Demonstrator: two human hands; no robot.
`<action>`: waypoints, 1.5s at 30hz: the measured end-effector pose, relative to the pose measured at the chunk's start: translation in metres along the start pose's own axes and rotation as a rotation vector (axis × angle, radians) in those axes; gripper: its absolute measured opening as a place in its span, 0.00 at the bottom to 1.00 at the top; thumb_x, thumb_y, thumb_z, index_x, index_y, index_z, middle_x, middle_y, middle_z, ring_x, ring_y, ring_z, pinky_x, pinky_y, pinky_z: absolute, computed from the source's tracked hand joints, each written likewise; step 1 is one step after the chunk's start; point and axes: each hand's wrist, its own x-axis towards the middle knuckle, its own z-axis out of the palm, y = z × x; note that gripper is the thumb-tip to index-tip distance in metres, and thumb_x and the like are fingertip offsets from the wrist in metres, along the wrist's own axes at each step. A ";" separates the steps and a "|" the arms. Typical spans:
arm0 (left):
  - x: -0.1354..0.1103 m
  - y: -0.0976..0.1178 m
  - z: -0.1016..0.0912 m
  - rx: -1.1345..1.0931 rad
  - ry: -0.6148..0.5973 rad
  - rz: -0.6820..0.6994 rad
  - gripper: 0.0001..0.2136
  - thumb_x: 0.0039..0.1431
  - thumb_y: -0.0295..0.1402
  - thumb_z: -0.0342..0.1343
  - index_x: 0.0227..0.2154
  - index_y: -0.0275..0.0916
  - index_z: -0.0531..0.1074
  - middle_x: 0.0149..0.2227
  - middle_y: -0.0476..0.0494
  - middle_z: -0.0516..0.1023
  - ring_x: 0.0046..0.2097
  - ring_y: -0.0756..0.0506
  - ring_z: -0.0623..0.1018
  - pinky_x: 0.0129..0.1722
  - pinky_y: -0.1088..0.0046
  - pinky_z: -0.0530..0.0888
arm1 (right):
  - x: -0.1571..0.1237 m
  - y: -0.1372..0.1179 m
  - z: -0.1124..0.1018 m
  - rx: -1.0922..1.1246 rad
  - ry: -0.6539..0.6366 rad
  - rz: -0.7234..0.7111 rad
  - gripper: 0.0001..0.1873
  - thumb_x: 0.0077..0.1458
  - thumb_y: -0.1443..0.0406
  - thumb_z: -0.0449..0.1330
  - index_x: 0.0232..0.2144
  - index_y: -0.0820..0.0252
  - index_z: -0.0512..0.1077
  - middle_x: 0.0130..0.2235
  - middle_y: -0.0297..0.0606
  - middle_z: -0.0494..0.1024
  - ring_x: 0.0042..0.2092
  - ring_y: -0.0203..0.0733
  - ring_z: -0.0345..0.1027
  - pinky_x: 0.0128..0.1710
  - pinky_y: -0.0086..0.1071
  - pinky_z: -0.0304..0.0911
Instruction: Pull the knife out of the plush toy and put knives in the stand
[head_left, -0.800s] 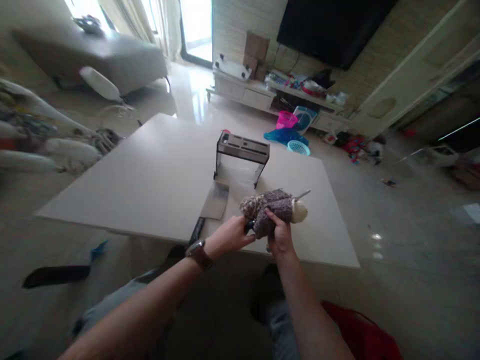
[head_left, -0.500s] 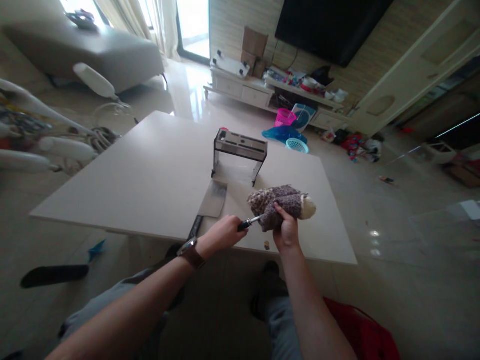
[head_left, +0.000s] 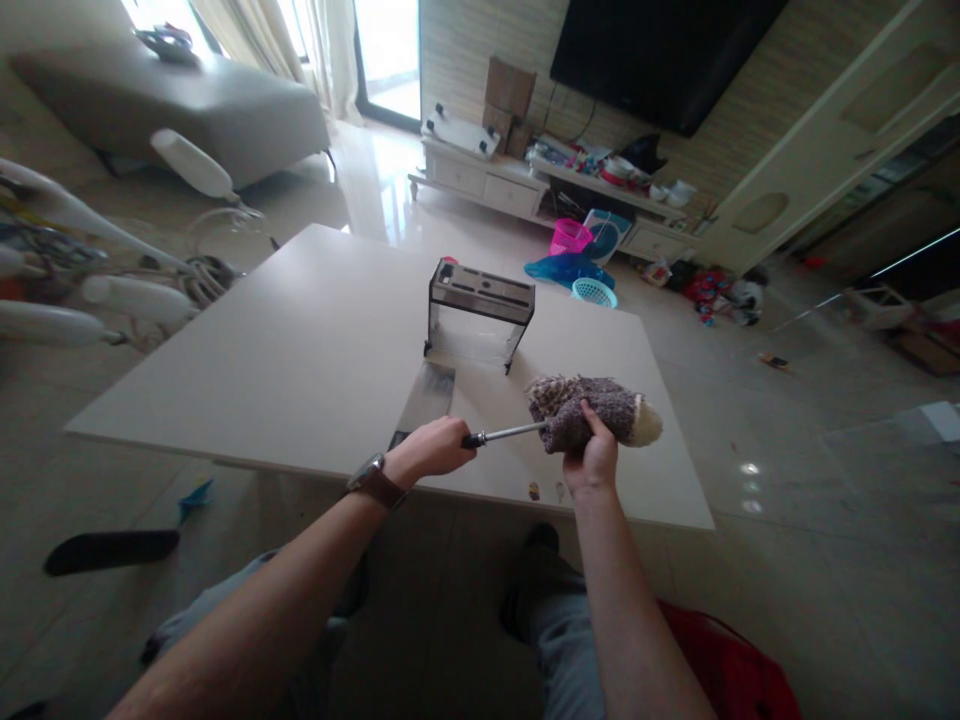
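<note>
My left hand (head_left: 435, 450) is closed round the dark handle of a thin steel rod (head_left: 506, 434). The rod's far end runs into a fuzzy brown-and-cream cloth (head_left: 600, 412). My right hand (head_left: 594, 458) grips that cloth from below, wrapped round the rod, just above the near edge of the white table (head_left: 300, 340). A cleaver (head_left: 426, 400) lies flat on the table just left of my left hand, its handle toward me. Behind it stands a steel knife rack (head_left: 480, 312).
A grey sofa (head_left: 172, 110) is at the back left. A low TV cabinet (head_left: 525, 180) with clutter stands under a black TV (head_left: 660, 50). Pink and blue baskets (head_left: 581, 260) sit on the floor behind the table. A red thing (head_left: 720, 670) lies by my right leg.
My two hands have drawn apart: the cloth has slid to the right along the rod, baring more of the steel shaft. My left hand with the handle shifted a little left.
</note>
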 end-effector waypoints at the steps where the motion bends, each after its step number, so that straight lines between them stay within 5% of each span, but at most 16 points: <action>1: 0.000 0.000 0.002 0.000 0.000 -0.001 0.15 0.61 0.40 0.53 0.26 0.37 0.77 0.31 0.33 0.80 0.28 0.45 0.76 0.26 0.68 0.58 | -0.002 0.000 0.000 -0.013 -0.014 0.005 0.24 0.42 0.67 0.72 0.46 0.59 0.78 0.46 0.36 0.84 0.45 0.39 0.80 0.46 0.33 0.77; 9: 0.001 0.016 0.016 -0.052 0.018 0.032 0.15 0.59 0.43 0.56 0.27 0.36 0.77 0.30 0.34 0.80 0.28 0.44 0.76 0.25 0.69 0.58 | -0.004 0.008 0.002 -0.041 -0.009 0.181 0.22 0.43 0.68 0.71 0.44 0.61 0.79 0.45 0.39 0.85 0.42 0.40 0.80 0.42 0.32 0.77; 19: 0.005 0.031 0.027 -0.201 0.045 0.150 0.14 0.55 0.41 0.59 0.22 0.36 0.73 0.22 0.44 0.73 0.22 0.51 0.63 0.23 0.71 0.57 | -0.023 0.024 0.005 -0.079 -0.068 0.197 0.27 0.39 0.67 0.74 0.45 0.60 0.78 0.45 0.39 0.84 0.46 0.45 0.79 0.49 0.39 0.76; 29: 0.007 0.021 0.032 -0.326 0.122 0.302 0.12 0.55 0.36 0.60 0.40 0.35 0.78 0.35 0.43 0.81 0.34 0.47 0.76 0.33 0.75 0.67 | -0.033 0.041 0.010 -0.110 -0.115 0.212 0.24 0.38 0.65 0.74 0.41 0.62 0.78 0.40 0.38 0.85 0.43 0.44 0.80 0.51 0.40 0.74; 45: 0.005 0.021 0.033 -0.369 0.122 0.335 0.13 0.56 0.37 0.59 0.41 0.34 0.79 0.36 0.43 0.82 0.35 0.46 0.77 0.35 0.75 0.68 | -0.037 0.039 0.012 -0.104 -0.112 0.211 0.23 0.38 0.66 0.74 0.40 0.63 0.79 0.41 0.38 0.85 0.44 0.44 0.79 0.50 0.38 0.74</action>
